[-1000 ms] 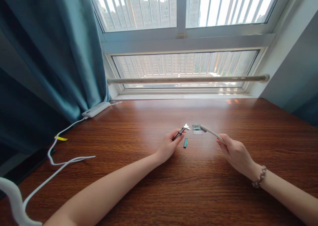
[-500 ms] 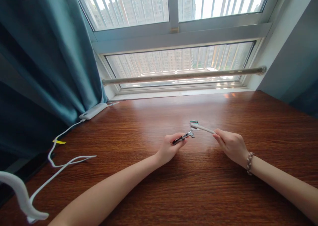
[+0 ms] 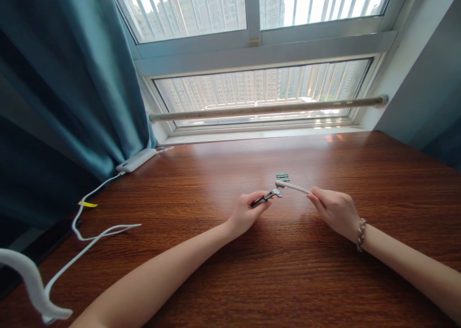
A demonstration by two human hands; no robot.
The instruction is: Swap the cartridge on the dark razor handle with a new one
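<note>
My left hand (image 3: 248, 210) grips a razor (image 3: 264, 199) by its dark handle, the metal head pointing right and away from me. From the other side, my right hand (image 3: 334, 208) pinches the end of a white toothbrush (image 3: 296, 188). The brush's bristled head lies right at the razor's head and appears to touch it. Just beyond them on the wooden table (image 3: 230, 280) are small green-and-dark razor cartridges (image 3: 283, 176), partly hidden behind the toothbrush head.
A white power strip (image 3: 137, 160) with a white cable (image 3: 77, 217) lies at the left by the blue curtain (image 3: 82, 68). A curved white stand (image 3: 34, 285) is at the near left. The window (image 3: 266, 88) with a rail closes off the back.
The toothbrush head has come down and nearer to me, onto the razor's head. More of the green cartridges shows behind it. The left hand is nearly still.
</note>
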